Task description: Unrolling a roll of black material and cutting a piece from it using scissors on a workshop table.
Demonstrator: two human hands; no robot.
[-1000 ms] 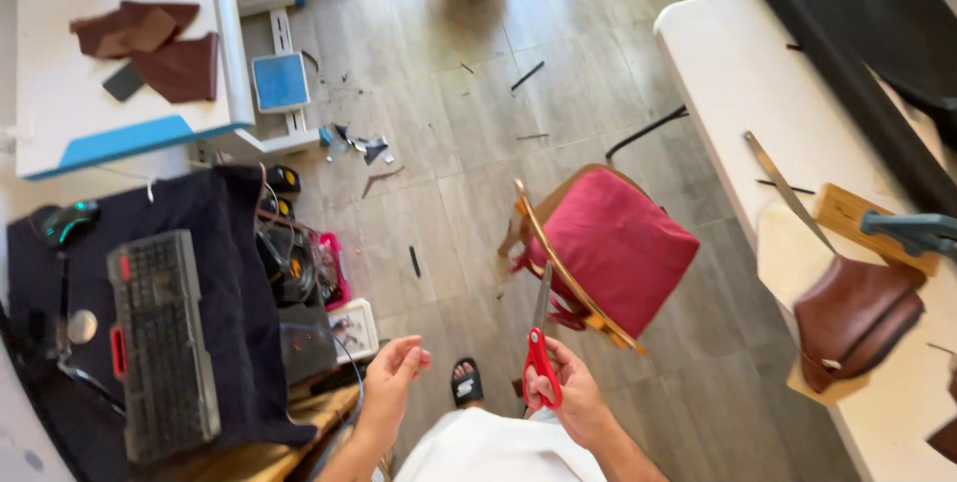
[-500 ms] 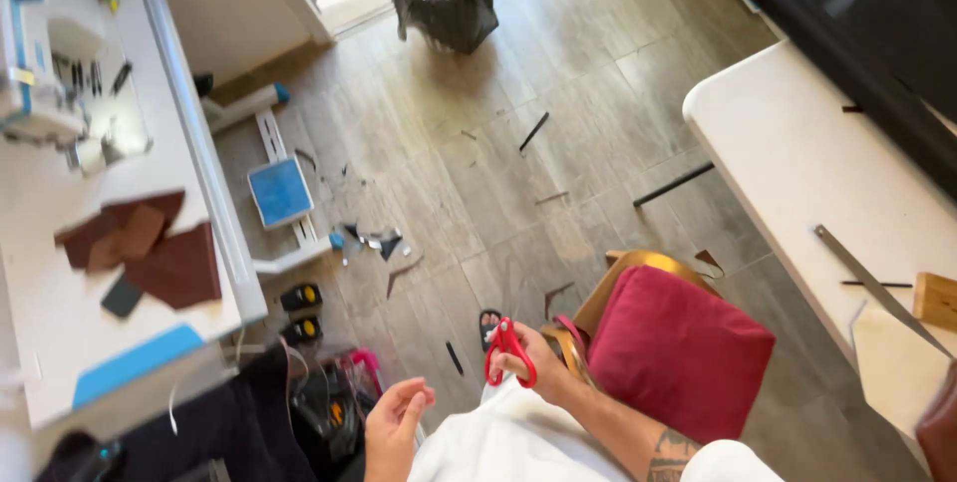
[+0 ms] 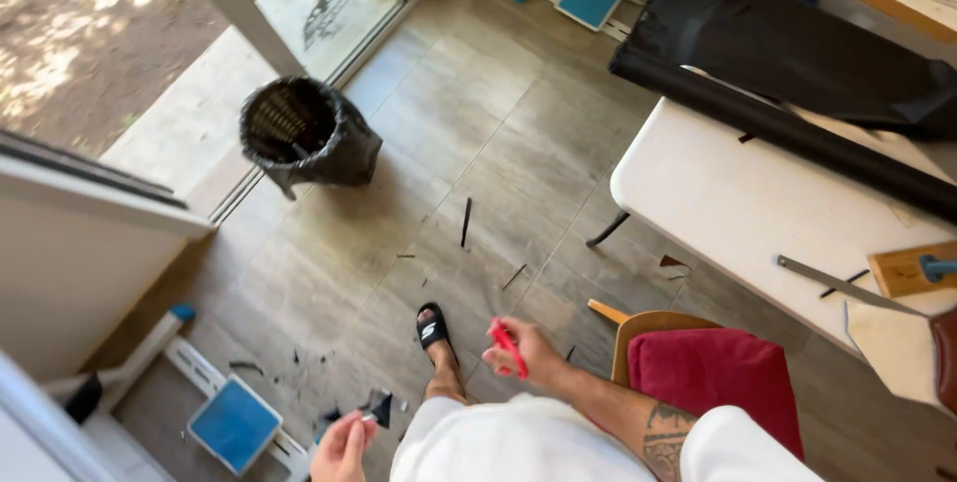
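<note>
My right hand (image 3: 525,352) is closed around red-handled scissors (image 3: 507,346), held low over the wood-look floor in front of my body. My left hand (image 3: 344,447) sits at the bottom edge of the view, fingers loosely curled, pinching a small pale scrap. A dark leather offcut (image 3: 377,407) lies on the floor just beyond it. My foot in a black slide sandal (image 3: 435,328) is planted between the two hands.
A wooden chair with a red cushion (image 3: 713,377) stands right of me. The white table (image 3: 758,213) carries a black material roll (image 3: 797,68), a long metal ruler (image 3: 842,286) and a wooden block. A black waste basket (image 3: 304,133) stands by the glass door. Scraps litter the floor.
My view has swung from the left workbench toward the door and waste basket. My right hand still holds the scissors, and I have stepped forward past the chair.
</note>
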